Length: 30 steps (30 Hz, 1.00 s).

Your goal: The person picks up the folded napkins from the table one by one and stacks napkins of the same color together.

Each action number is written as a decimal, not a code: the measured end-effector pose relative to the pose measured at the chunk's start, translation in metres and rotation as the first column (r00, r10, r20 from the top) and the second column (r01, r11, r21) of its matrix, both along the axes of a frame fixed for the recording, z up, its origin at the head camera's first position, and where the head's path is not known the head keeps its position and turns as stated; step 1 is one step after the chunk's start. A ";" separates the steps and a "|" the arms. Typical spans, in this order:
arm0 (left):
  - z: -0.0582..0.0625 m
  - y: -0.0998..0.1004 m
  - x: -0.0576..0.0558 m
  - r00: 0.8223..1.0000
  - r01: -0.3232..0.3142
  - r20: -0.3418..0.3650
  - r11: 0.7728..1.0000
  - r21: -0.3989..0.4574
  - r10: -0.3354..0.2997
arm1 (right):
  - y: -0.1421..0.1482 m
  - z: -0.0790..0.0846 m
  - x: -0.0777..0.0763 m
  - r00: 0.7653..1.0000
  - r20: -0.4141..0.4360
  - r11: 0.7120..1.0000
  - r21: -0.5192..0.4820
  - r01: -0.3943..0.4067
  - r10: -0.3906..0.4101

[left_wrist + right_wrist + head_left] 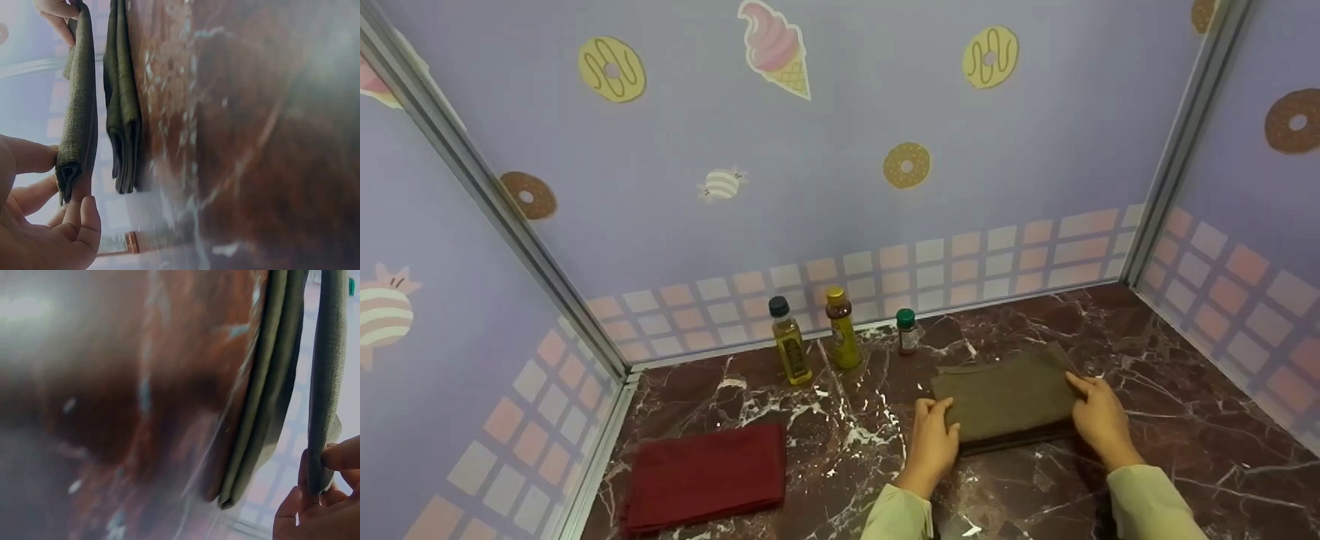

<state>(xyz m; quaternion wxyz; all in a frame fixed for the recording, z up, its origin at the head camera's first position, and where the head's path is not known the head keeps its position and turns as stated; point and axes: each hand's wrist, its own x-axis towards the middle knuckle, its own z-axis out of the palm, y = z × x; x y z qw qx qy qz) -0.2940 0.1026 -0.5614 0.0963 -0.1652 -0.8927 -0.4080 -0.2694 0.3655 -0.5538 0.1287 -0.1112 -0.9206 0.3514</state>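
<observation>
A folded olive-brown cloth (1006,397) is held level between both hands. My left hand (934,444) pinches its left end, thumb on top and fingers underneath, as the left wrist view shows. At the opposite end my right hand (1102,421) grips the cloth between thumb and fingers. Below it, folded olive cloth (122,101) lies in layers on the table. Both wrist views show a gap between the held cloth (328,354) and these lower layers (264,394). From the head view the lower layers are mostly hidden.
A folded dark red cloth (705,476) lies at the front left of the marbled table (1185,405). Toward the back wall stand a dark-capped oil bottle (793,351), a yellow-capped bottle (844,337) and a small green-capped jar (907,339). Patterned walls enclose the table's back and sides.
</observation>
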 end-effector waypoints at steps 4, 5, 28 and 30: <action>-0.003 0.004 0.001 1.000 0.003 -0.001 1.000 0.004 -0.003 | 0.003 -0.005 0.002 1.000 0.020 1.000 0.003 -0.009 0.009; -0.004 0.004 0.001 1.000 0.006 -0.010 1.000 0.003 -0.006 | 0.004 -0.006 0.002 0.999 0.032 1.000 0.002 -0.011 0.010; -0.013 -0.006 0.013 0.997 0.039 0.075 0.987 -0.154 -0.028 | 0.005 -0.015 0.009 0.972 0.233 1.000 -0.029 -0.005 0.011; -0.014 -0.007 0.014 0.992 0.059 0.119 0.987 -0.149 -0.041 | 0.004 -0.015 0.009 0.971 0.237 1.000 -0.012 -0.001 0.004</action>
